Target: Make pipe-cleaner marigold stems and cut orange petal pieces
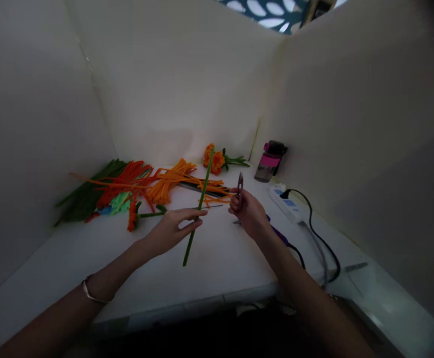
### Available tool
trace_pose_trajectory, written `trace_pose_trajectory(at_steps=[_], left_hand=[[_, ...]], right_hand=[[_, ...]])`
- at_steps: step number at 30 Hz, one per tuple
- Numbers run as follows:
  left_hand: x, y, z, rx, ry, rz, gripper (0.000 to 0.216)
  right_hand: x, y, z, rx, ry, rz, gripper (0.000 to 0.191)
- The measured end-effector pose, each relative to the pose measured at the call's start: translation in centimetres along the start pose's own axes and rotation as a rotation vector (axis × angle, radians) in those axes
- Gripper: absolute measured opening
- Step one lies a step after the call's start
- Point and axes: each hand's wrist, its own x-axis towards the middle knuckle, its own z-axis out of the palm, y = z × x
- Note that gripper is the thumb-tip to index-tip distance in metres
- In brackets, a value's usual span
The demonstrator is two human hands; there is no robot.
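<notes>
Beyond the right hand [250, 211] stands a pink-banded bottle [270, 161].

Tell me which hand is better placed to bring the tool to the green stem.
Probably the right hand: it grips the dark tool, close beside the green stem, which the left hand holds.

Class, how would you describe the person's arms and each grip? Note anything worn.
The left arm wears a thin, silvery bangle. The right arm shows none. No sleeves are visible; the left grip and right grip are ungloved.
</notes>
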Motion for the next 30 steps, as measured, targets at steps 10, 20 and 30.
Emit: trace_pose_trajectory(at_steps=[10,20,30], left_hand=[[-5.3,2.6,1.6,-0.234,-0.157,-0.226,0.025],[-7.6,3.8,2.8,-0.573,-0.096,-0.491,0.031],[-7.9,2.7,2.6,-0.767,0.016,-0.620,0.018]], right_hand=[[-5.1,2.9,3.7,0.149,-0.262,0.249,0.022],[-7.5,2.9,3.9,0.205,-0.359,0.446,0.019],[-8.2,2.9,3.9,0.157,-0.487,0.549,0.052]])
